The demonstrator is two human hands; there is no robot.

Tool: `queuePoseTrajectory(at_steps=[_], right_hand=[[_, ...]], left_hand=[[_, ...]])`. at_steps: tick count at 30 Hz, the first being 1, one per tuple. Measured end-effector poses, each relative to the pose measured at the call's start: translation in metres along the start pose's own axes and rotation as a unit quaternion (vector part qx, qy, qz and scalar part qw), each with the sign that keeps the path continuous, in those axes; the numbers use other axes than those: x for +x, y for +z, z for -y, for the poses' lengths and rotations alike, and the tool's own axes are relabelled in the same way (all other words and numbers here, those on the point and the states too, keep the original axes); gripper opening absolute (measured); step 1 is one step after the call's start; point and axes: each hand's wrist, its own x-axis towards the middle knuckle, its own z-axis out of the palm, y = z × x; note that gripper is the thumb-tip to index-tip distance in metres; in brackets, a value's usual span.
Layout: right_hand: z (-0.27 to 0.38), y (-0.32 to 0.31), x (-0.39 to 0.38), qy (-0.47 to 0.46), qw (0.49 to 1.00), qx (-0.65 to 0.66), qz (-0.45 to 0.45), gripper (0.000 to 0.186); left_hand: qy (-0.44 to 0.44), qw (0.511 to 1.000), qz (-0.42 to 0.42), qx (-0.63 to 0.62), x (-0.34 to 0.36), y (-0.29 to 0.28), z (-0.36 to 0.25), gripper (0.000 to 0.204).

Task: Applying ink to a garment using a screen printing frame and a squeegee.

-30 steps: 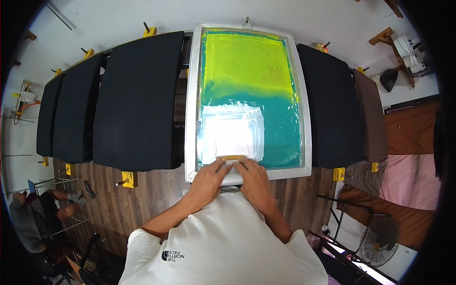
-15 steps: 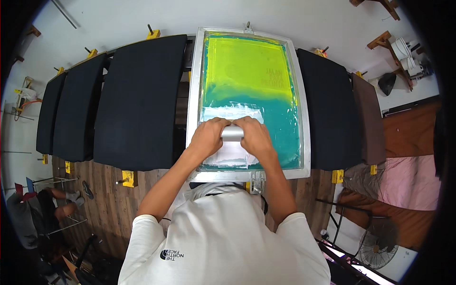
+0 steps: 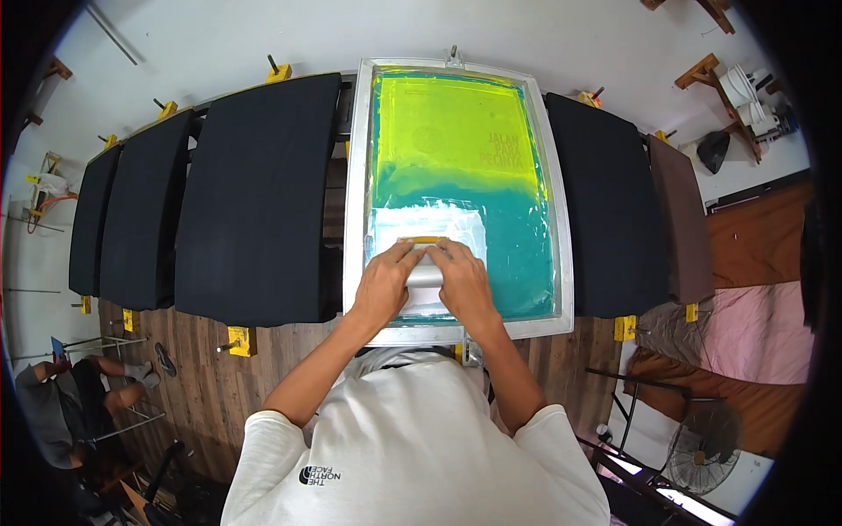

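Both my hands grip a squeegee with a silver handle and yellow blade: my left hand at its left part, my right hand at its right, fingers curled over the top. It rests in a patch of white ink on the lower left of a teal screen mesh. Yellow-green ink with faint lettering covers the mesh's upper half. The aluminum screen frame is held at top and bottom by metal clamps.
Black fabric-covered platens stand left and right, a brown one at far right, on yellow brackets. Another person sits at lower left. A fan and brown-and-pink bedding are at lower right, buckets upper right.
The squeegee and both hands moved from the screen's near edge up the white ink, then slid part way back toward me. The squeegee's yellow blade edge shows again.
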Motion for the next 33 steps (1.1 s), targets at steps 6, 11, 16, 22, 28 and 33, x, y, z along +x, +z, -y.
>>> queuePoseTrajectory(at_steps=[6,11,16,22,28,33], right_hand=[[-0.001,-0.006,0.000,0.026,0.996,0.021,0.078,0.054],[-0.001,-0.001,-0.006,0.026,0.999,0.015,0.036,0.045],[0.002,-0.005,-0.004,0.034,0.997,0.026,0.061,0.049],[0.007,-0.012,-0.001,0.047,0.996,0.002,0.079,0.052],[0.005,-0.012,-0.006,0.057,0.994,0.012,0.089,0.048],[0.007,-0.008,-0.011,0.041,0.998,-0.013,0.046,0.045]], left_hand=[[-0.064,0.992,0.073,-0.078,0.000,-0.012,-0.010,0.064],[-0.015,0.999,0.026,-0.023,-0.003,-0.001,-0.003,0.058],[-0.028,0.998,0.037,-0.047,-0.005,-0.006,-0.006,0.064],[-0.052,0.995,0.055,-0.069,-0.005,-0.012,-0.012,0.066],[-0.042,0.996,0.058,-0.061,-0.007,-0.012,-0.012,0.065],[-0.020,0.998,0.030,-0.049,-0.008,-0.007,-0.010,0.065]])
